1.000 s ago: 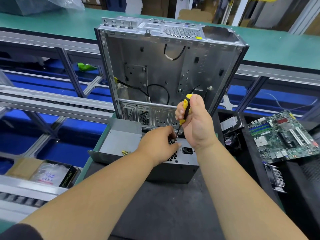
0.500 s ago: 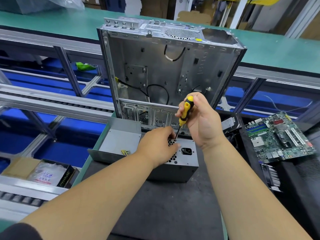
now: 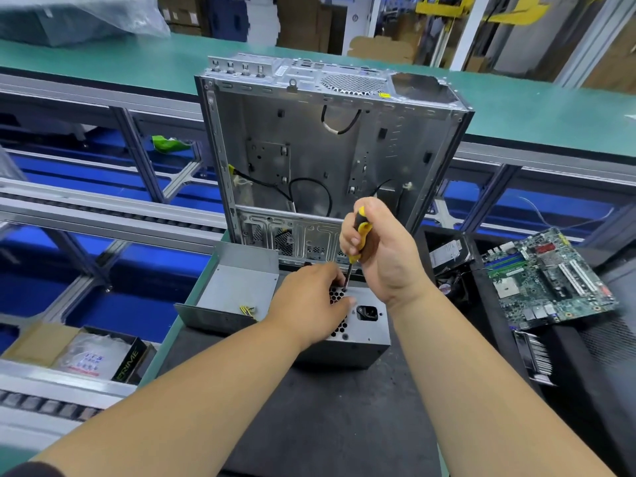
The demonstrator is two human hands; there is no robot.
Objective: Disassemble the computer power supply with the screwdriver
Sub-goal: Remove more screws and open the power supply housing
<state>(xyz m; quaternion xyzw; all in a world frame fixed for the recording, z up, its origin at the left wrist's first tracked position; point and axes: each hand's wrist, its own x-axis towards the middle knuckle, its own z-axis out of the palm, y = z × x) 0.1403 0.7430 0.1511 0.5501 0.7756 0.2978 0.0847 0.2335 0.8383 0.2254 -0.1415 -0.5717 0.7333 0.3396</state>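
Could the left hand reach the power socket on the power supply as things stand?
Probably yes: the left hand rests on the power supply right beside the power socket, with nothing between them.

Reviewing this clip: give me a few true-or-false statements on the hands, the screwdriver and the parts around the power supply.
1. The right hand grips the yellow-and-black screwdriver. True.
2. The screwdriver tip is on the power supply, at its honeycomb grille. True.
3. The left hand holds a second screwdriver. False: it rests on the power supply and holds no tool.
4. The motherboard sits inside the computer case. False: it lies apart, right of the case.
5. The case lies flat. False: it stands upright.
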